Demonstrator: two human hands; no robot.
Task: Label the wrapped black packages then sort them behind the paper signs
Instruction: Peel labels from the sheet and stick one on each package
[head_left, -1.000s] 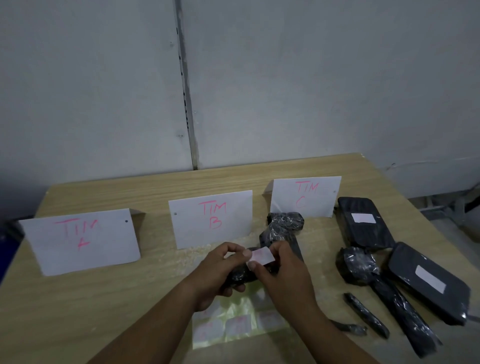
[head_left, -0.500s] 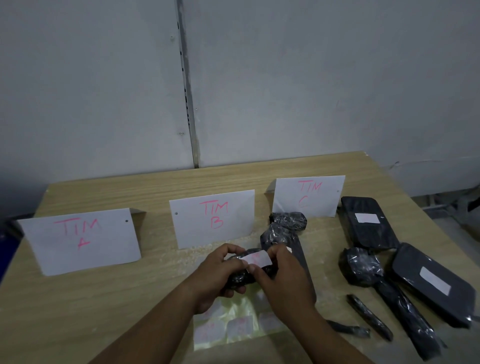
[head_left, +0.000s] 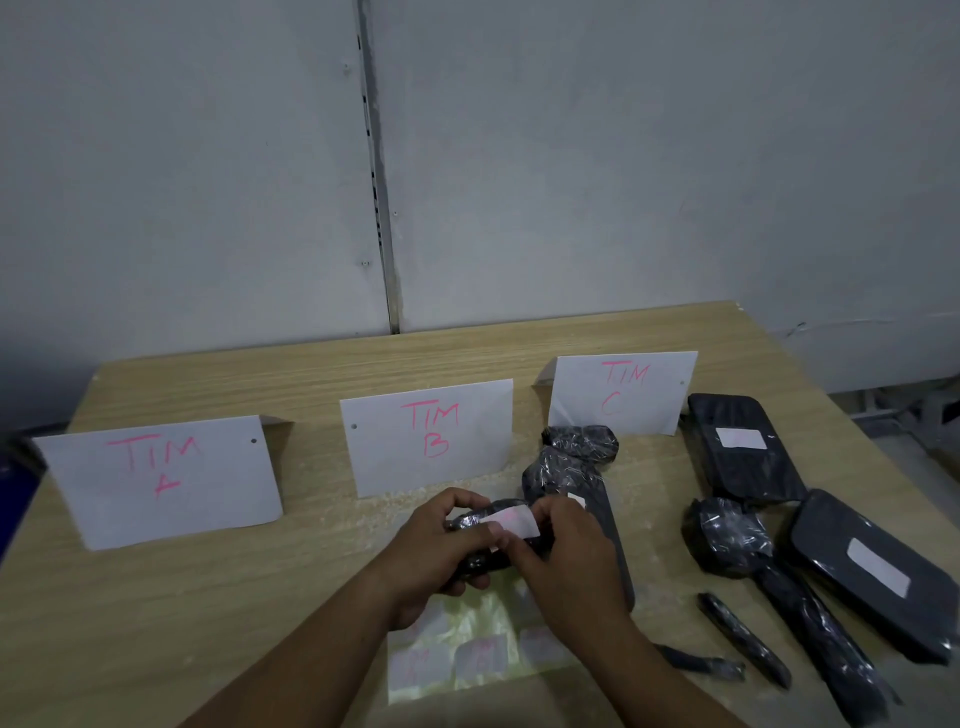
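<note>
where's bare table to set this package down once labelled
Bare wood behind the TIM A sign and TIM B sign, up to the table edge, and front left. Crowded right of the TIM C sign: black packages.

Left hand (head_left: 436, 551), right hand (head_left: 571, 561): both bare; forearms (head_left: 291, 670) bare to frame edge

1. A pale grey wall (head_left: 623, 156) fills the upper half, dimly lit.
2. A thin vertical strip (head_left: 378, 208) (dotted with dark marks) runs down it.
3. A light wooden table (head_left: 208, 597) stands against the wall.
4. Grey floor (head_left: 914, 457) shows at right.
</note>
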